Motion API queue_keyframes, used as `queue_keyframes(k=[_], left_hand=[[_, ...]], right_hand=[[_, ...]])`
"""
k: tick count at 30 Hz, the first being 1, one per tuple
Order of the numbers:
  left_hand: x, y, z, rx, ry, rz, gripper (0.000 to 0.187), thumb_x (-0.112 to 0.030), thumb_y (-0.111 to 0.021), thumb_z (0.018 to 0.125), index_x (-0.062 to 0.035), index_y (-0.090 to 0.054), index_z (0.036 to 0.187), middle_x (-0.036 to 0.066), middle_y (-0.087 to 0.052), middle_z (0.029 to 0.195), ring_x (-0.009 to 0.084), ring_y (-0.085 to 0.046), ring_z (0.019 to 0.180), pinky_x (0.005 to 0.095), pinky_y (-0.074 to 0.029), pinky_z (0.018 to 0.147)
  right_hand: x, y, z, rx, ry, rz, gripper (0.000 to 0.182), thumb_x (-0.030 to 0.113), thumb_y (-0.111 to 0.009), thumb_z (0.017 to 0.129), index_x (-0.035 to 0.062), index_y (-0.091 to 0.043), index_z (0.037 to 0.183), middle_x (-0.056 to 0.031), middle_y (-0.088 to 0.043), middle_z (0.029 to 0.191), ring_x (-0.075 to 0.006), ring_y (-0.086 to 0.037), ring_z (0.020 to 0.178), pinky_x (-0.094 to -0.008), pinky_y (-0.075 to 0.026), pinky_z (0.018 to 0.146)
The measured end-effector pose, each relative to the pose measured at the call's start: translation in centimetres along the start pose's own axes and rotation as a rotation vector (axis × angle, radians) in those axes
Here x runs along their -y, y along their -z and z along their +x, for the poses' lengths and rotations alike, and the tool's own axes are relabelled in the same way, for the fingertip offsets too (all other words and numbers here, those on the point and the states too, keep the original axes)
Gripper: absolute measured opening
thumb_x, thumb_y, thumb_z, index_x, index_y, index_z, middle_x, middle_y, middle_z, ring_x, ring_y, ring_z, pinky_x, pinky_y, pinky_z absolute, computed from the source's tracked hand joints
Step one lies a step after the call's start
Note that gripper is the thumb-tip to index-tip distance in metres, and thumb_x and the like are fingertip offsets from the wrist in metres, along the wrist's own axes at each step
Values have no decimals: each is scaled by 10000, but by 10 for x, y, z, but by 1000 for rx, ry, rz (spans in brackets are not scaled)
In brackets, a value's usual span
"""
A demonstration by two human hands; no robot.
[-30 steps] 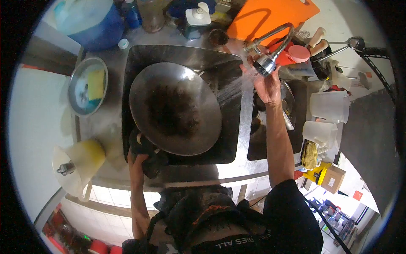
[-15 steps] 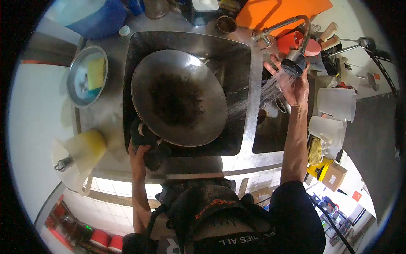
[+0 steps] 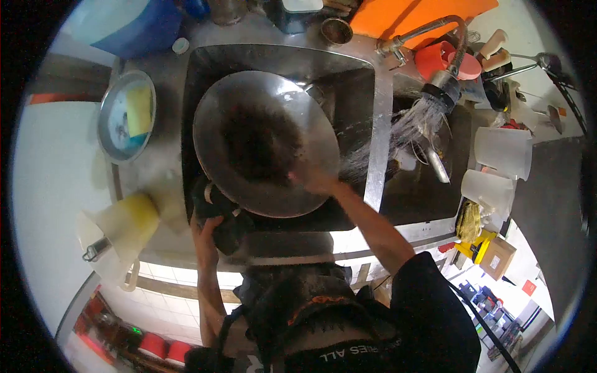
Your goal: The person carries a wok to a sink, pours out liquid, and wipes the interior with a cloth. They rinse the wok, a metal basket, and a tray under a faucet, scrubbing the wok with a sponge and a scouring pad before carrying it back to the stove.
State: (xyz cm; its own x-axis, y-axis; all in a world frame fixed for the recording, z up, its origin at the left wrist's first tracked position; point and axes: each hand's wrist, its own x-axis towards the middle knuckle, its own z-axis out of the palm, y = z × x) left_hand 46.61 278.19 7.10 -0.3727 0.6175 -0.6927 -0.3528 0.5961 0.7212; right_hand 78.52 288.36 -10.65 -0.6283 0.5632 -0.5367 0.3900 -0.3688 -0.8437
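Note:
A wide metal wok, its inside blackened at the middle, rests tilted in the left sink basin. At its lower left edge, my left hand is closed on the wok's handle through a dark cloth. My right hand is over the lower right of the wok's inside, smeared by motion, so its fingers cannot be made out. Water sprays from the faucet head leftward across the divider toward the wok.
A metal bowl of soapy water holds a sponge. Below it stands a pitcher with yellowish contents. The right basin contains metal utensils. Plastic containers, an orange board and a blue tub surround the sink.
My right hand has left the faucet head and moved down and left into the wok. The faucet still sprays. My left hand stays at the wok's handle.

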Motion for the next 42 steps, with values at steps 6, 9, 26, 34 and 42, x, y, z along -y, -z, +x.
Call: queue_keyframes(k=[6,9,26,34,42], left_hand=[[9,2,0,-103,77,-3,715,-154,-688,734,-9,-422,1382,133,-556,1226,243,-543,1106,350,-436,974],[-9,-9,-7,-42,37,22,729,-147,-690,743,-2,-403,1397,134,-548,1241,245,-540,1110,351,-432,978],[-28,-53,-3,-167,93,-132,467,-184,-699,789,20,-590,1195,125,-645,1091,240,-629,976,346,-518,866],[-104,-101,-1,-109,24,-195,364,-250,-642,833,-30,-630,1122,98,-683,1029,237,-670,905,367,-552,809],[-133,-112,12,-37,-43,-200,382,-292,-635,857,-47,-616,1149,102,-686,1048,236,-677,938,359,-556,809]], right_hand=[[8,-56,-3,282,37,-436,609,540,-276,1013,186,-307,1507,-151,-290,1551,-343,-281,1421,-459,-197,1192],[8,-12,3,268,-214,-800,591,528,-280,1016,179,-350,1488,-146,-336,1527,-345,-322,1396,-465,-226,1177],[-48,27,-16,-61,110,-60,399,321,-423,1006,112,-544,1324,-110,-518,1391,-245,-474,1289,-390,-357,1099],[111,57,-127,-988,161,57,265,173,-546,990,16,-632,1185,-120,-706,1032,-167,-642,955,-298,-485,847],[178,23,-143,-552,236,-293,309,250,-535,994,42,-618,1206,-182,-642,1052,-353,-613,944,-363,-493,872]])
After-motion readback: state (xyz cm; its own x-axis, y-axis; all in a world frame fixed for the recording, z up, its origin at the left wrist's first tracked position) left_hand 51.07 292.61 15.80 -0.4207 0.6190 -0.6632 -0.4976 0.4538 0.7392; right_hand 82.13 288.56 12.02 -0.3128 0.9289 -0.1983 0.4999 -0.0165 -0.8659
